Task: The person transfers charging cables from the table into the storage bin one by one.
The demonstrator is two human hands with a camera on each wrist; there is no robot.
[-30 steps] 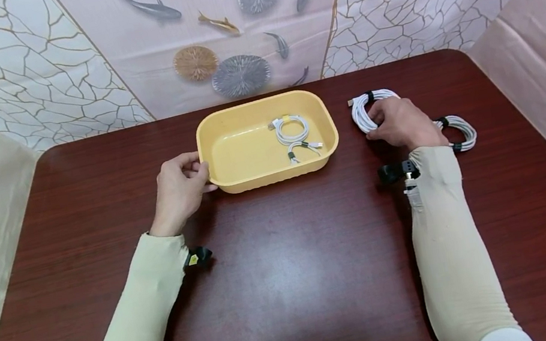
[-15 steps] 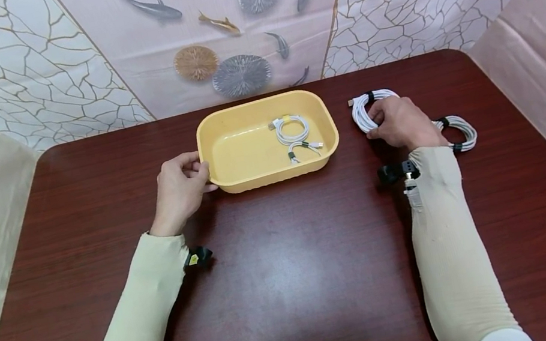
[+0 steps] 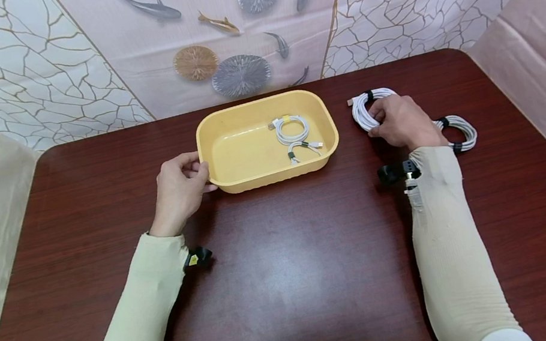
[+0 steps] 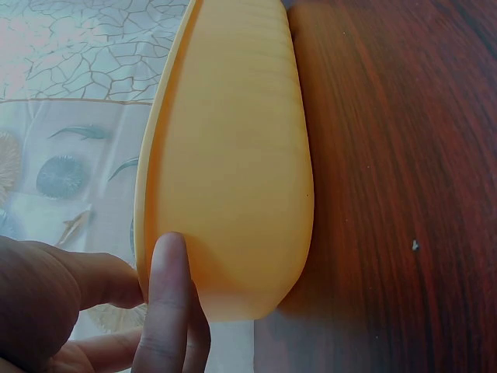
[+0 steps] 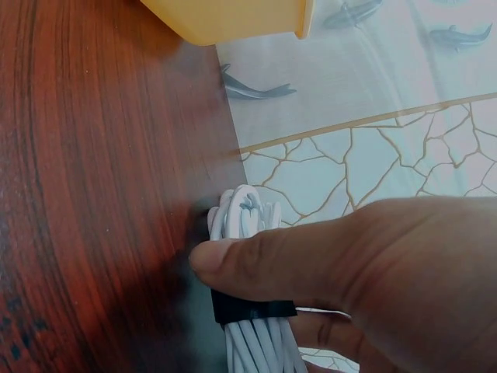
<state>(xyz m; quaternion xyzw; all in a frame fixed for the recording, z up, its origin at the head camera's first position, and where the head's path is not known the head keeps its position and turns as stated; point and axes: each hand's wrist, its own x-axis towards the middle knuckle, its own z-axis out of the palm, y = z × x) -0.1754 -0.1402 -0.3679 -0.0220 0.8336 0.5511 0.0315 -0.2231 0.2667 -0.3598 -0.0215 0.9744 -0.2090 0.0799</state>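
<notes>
At the left end of the yellow plastic basin (image 3: 253, 184), my left hand (image 3: 179, 190) pinches the rim between thumb and fingers. In the left wrist view, fingers (image 4: 169, 272) lie against the basin's outer wall (image 4: 233, 155). Two small coiled white cables lie inside, a larger USB cable (image 3: 304, 125) and a shorter one (image 3: 304, 145). To the right of the basin, my right hand (image 3: 404, 123) grips a thick white cable coil (image 3: 361, 112) bound with black straps. The right wrist view has the thumb across this cable coil (image 5: 260, 346), just above a black strap (image 5: 252, 307).
Another white cable coil (image 3: 460, 128) with black straps lies on the table beyond the right wrist. The dark red wooden table (image 3: 283, 290) ends at a patterned cloth backdrop (image 3: 237, 30). Pale cloth stands along both sides.
</notes>
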